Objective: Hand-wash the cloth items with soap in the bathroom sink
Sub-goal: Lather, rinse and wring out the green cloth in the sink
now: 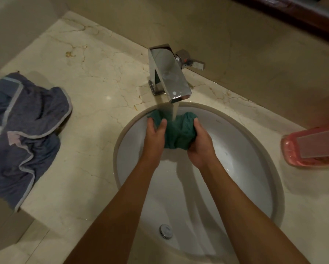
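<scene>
A bunched green cloth [179, 130] hangs over the white round sink [255, 168], under water running from the chrome faucet [169, 73]. My left hand [154, 138] grips the cloth's left side with the thumb on top. My right hand [199, 143] grips its right side. The stream lands on the cloth between my two hands. A pink bottle of liquid soap [312, 147] lies on its side on the counter at the right.
A blue-grey garment with pale trim [26, 134] is heaped on the marble counter [95, 88] at the left, hanging over its edge. The faucet's handle [194, 62] sticks out to the right. A metal overflow cap [166, 231] sits near the sink's front rim.
</scene>
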`<action>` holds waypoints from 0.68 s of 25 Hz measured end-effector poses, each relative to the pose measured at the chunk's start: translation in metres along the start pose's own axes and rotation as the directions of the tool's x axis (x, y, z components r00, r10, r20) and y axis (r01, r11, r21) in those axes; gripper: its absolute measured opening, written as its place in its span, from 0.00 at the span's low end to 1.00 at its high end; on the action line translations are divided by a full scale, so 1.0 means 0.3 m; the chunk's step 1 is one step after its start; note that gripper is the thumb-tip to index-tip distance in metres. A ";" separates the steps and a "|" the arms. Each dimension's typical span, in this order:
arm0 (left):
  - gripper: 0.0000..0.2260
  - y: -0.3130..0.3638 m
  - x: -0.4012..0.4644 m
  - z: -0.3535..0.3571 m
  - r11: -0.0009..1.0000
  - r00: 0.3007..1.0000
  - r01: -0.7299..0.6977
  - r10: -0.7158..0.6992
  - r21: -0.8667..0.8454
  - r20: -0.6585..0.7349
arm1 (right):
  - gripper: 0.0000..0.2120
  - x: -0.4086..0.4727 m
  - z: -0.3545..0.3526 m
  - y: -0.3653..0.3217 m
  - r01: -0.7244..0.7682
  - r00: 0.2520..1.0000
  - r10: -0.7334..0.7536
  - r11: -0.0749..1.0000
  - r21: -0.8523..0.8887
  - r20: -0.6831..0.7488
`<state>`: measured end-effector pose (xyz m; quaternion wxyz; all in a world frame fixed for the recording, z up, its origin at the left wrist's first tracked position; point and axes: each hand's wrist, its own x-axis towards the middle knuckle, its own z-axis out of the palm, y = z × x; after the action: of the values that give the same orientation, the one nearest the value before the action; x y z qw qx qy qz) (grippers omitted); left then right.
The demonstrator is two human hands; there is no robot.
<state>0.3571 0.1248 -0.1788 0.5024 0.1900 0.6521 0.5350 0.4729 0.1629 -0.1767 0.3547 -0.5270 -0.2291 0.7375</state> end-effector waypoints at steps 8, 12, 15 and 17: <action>0.20 -0.033 -0.032 0.087 0.996 0.983 0.082 -0.076 0.032 -0.169 | 0.18 -0.027 0.133 0.067 0.174 0.938 -0.278 0.896 -0.410 -0.209; 0.22 -0.052 -0.041 0.073 0.997 0.984 0.056 -0.047 0.049 -0.169 | 0.24 -0.019 0.152 0.077 0.178 0.921 -0.316 0.862 -0.476 -0.229; 0.21 -0.047 -0.056 0.066 0.997 0.986 0.051 -0.041 0.062 -0.162 | 0.22 0.002 0.154 0.076 0.077 0.947 -0.204 0.894 -0.442 -0.249; 0.19 -0.038 -0.070 0.064 0.997 0.991 0.046 -0.038 0.061 -0.131 | 0.18 0.006 0.139 0.074 0.027 0.959 -0.148 0.897 -0.441 -0.241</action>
<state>0.3857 0.1140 -0.1778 0.4639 0.1570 0.7038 0.5145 0.4270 0.1514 -0.1794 0.2896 -0.6766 -0.3606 0.5729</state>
